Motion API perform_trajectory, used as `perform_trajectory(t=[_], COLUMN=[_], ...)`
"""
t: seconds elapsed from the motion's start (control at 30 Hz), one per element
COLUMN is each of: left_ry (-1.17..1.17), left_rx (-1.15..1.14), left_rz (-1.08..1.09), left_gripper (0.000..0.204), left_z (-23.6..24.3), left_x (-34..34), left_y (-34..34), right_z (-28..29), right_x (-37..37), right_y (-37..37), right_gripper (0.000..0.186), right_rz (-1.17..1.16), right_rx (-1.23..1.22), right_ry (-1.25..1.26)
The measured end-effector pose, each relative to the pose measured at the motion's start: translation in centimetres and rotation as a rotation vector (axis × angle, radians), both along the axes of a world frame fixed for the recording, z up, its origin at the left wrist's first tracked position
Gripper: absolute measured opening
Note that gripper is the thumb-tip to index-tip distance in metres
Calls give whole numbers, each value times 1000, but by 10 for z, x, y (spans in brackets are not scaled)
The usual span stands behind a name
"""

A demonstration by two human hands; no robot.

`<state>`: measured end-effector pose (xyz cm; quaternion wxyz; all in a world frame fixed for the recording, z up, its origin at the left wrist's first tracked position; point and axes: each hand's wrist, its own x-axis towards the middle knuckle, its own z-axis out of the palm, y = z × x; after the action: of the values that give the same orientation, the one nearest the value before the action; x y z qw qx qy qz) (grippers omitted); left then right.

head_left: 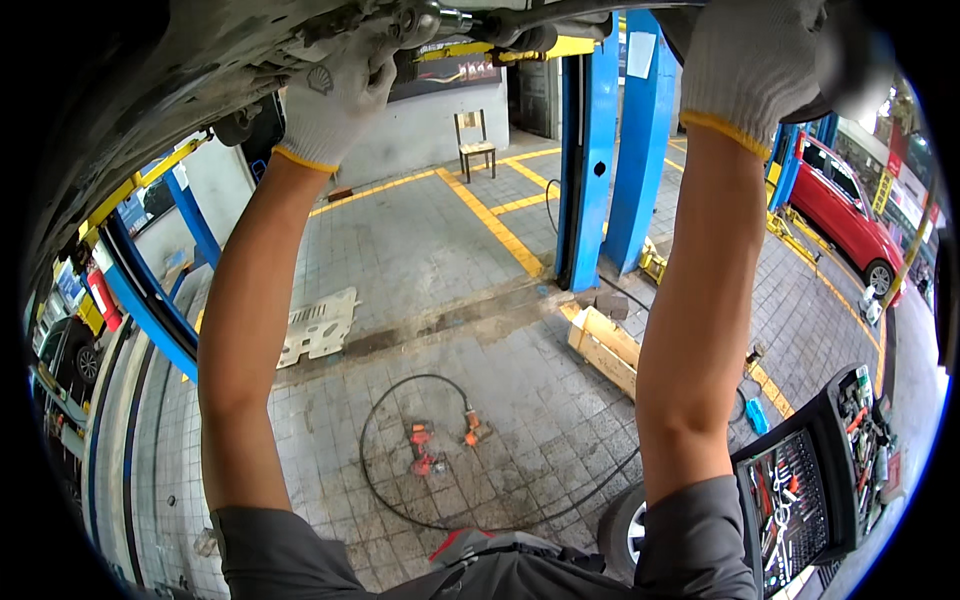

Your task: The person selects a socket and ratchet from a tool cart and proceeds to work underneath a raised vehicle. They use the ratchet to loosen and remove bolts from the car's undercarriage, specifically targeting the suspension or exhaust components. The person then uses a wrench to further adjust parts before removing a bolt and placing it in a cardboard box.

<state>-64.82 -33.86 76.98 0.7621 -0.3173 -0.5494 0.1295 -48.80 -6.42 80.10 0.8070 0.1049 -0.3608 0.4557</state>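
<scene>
Nearest: bare forearms (pixel 250 310) and gray sleeves (pixel 690 530), raised on both sides of the view. Above them, a vehicle underside (pixel 150 90).

Left hand (pixel 340 95): knit-gloved, held up against the underside, fingers apparently curled; whether anything is clasped can't be told. Just right of it, at the top edge, a shiny metal fitting (pixel 455 19), possibly a socket; not confirmed. From near there, a dark bar (pixel 570 13) is seen running across between the hands.

Right hand (pixel 755 60): also gloved, fingertips hidden; grip can't be told. A blurred round part (pixel 865 65) is seen just right of it.

Handling, judged by look: fitting and bar are taken to be stiff, hard metal, not fragile, weight mostly carried by the vehicle. Slipperiness to be expected if greasy, can't be verified. Bar best held along its plain middle; fitting best steadied by its smooth barrel, clear of the joint.

Below and between the hands, on the floor: red power tool (pixel 422 447), orange tool (pixel 473 428) on a black hose (pixel 362 445). Low, below the right hand: open tool case (pixel 838 425).

Markings: emblem printed on the left glove's back. White sheet (pixel 641 54) stuck on a blue post left of the right hand, text too small. Poster (pixel 450 80) right of the left hand, partly covered, nothing usable. No label made out on fitting or bar.
</scene>
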Motion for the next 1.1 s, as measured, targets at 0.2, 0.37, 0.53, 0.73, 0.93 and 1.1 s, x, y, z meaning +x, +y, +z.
perform_trajectory(t=[0.2, 0.37, 0.53, 0.73, 0.93, 1.1], left_ry=[-417, -1587, -1406, -307, -542, -1729], left_rx=[194, 385, 474, 196, 325, 470], left_rz=[-41, -1000, -874, -29, -154, -1168], left_gripper=[24, 25, 22, 20, 25, 31], left_z=[-60, -86, -103, -34, -68, -78], left_x=[29, 151, 126, -2, 37, 167], left_y=[23, 103, 91, 4, 42, 110], right_z=[2, 2, 0, 1, 8, 14], right_x=[-2, 13, -15, 19, -2, 9], right_y=[-7, 12, 17, -8, 19, 10], right_gripper=[70, 72, 71, 69, 70, 71], right_rz=[79, 13, -23, 103, -61, 33], right_rx=[-23, 14, -34, -19, -2, -130], right_ry=[-2, -112, -64, -89, -70, -182])
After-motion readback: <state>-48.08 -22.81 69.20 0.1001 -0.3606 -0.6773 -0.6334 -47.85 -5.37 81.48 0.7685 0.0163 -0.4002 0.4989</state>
